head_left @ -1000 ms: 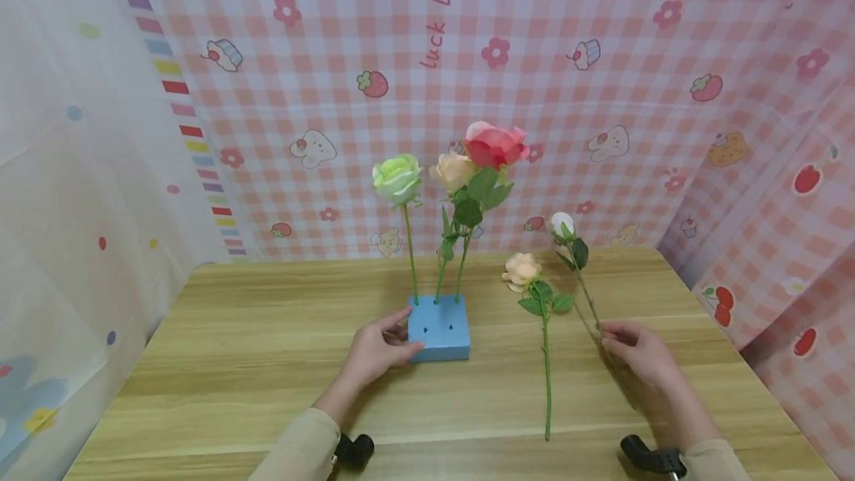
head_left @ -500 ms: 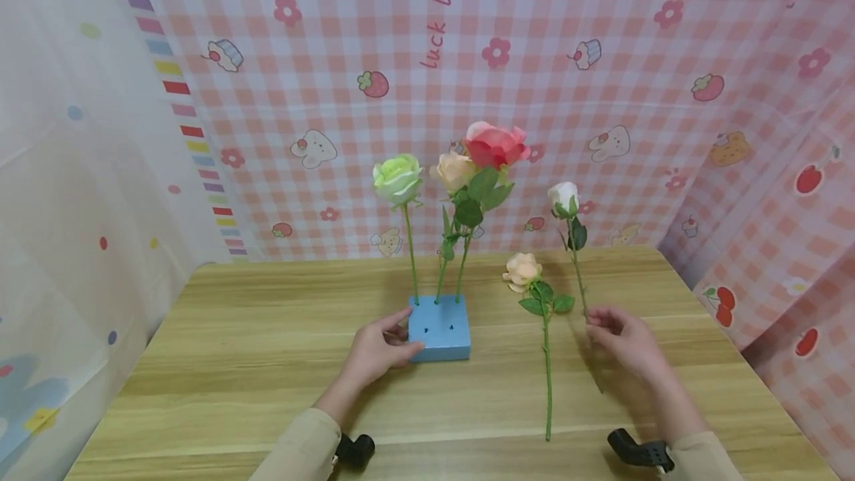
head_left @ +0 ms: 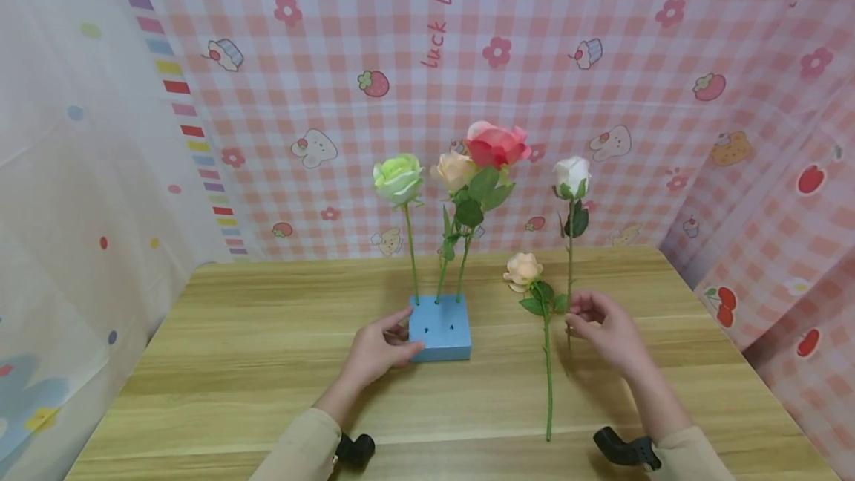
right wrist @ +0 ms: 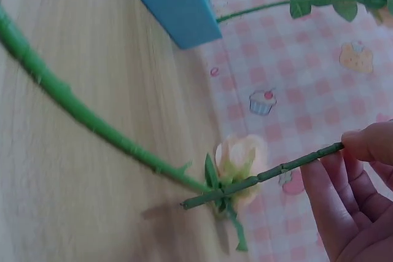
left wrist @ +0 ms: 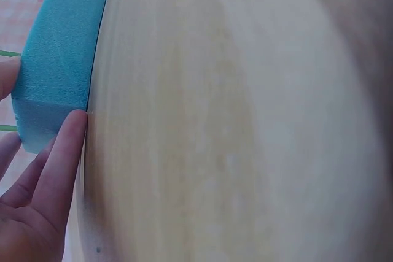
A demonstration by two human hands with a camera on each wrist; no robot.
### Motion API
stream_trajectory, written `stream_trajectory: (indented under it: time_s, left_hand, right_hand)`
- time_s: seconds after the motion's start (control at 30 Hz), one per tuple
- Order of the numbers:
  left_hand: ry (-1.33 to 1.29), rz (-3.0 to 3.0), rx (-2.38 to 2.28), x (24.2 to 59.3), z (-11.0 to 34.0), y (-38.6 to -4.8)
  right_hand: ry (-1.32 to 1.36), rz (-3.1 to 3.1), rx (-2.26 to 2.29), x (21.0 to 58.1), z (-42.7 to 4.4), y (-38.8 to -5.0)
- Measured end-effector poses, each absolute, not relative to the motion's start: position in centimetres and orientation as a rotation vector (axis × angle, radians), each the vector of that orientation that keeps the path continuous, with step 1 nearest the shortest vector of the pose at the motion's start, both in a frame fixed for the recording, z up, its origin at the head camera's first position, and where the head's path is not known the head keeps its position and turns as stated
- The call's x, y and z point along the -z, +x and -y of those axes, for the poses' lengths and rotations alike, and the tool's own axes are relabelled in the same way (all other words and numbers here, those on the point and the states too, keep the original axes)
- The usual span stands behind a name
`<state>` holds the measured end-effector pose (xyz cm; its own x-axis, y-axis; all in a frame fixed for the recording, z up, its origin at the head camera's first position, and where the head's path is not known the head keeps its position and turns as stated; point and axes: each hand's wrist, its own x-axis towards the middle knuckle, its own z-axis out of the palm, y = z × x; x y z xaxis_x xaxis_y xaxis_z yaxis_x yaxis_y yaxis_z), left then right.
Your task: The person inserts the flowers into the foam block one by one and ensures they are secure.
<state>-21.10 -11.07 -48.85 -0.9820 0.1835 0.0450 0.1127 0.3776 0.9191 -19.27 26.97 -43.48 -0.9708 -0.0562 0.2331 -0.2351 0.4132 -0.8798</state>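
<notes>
A blue foam block (head_left: 439, 340) sits on the table with a green-white rose (head_left: 397, 179), a peach rose (head_left: 454, 171) and a red-pink rose (head_left: 497, 144) standing in its rear holes. My left hand (head_left: 377, 347) holds the block's left end, thumb and fingers spread about its corners; the left wrist view shows fingers (left wrist: 58, 176) against it. Between thumb and fingertips, my right hand (head_left: 608, 329) pinches the stem of a white rose (head_left: 572, 177), which is upright. Its lower stem (right wrist: 264, 176) sticks out past my fingers in the right wrist view.
Another peach rose (head_left: 524, 272) lies on the wooden table (head_left: 267, 362), between the block and my right hand, its stem toward the front. Two holes show in the block's front top. A pink checked cloth (head_left: 320, 43) hangs behind the table.
My right hand has moved left with the white rose, which has gone from tilted to upright, its bloom rising. My left hand and the block have stayed in place.
</notes>
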Motion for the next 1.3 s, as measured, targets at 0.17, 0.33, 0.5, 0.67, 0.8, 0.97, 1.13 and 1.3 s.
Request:
stream_trajectory:
  time_s: [0.17, 0.33, 0.5, 0.67, 0.8, 0.97, 1.13, 1.3]
  left_hand:
    - [0.285, -2.566, -1.686, 48.7, 11.1, -21.1]
    - [0.284, -2.563, -1.687, 48.7, 11.1, -21.1]
    - [0.280, -2.557, -1.694, 48.8, 11.1, -21.1]
    - [0.273, -2.554, -1.695, 48.8, 11.1, -21.1]
    - [0.273, -2.553, -1.694, 48.8, 11.0, -21.1]
    - [0.272, -2.547, -1.698, 48.8, 11.1, -21.1]
    - [0.271, -2.537, -1.708, 48.8, 11.1, -21.1]
    - [0.265, -2.516, -1.721, 48.8, 11.0, -21.1]
  right_hand:
    - [0.314, 2.474, -1.602, 42.8, -25.8, -19.2]
    - [0.374, 2.459, -1.586, 42.3, -24.8, -19.2]
    - [0.432, 2.486, -1.535, 41.9, -23.9, -19.0]
    - [0.530, 2.478, -1.518, 41.4, -23.0, -18.9]
    - [0.602, 2.466, -1.518, 41.1, -22.2, -19.0]
    - [0.641, 2.465, -1.520, 40.9, -21.0, -19.1]
    - [0.686, 2.468, -1.546, 40.7, -19.8, -19.2]
    - [0.761, 2.442, -1.549, 40.6, -18.7, -19.6]
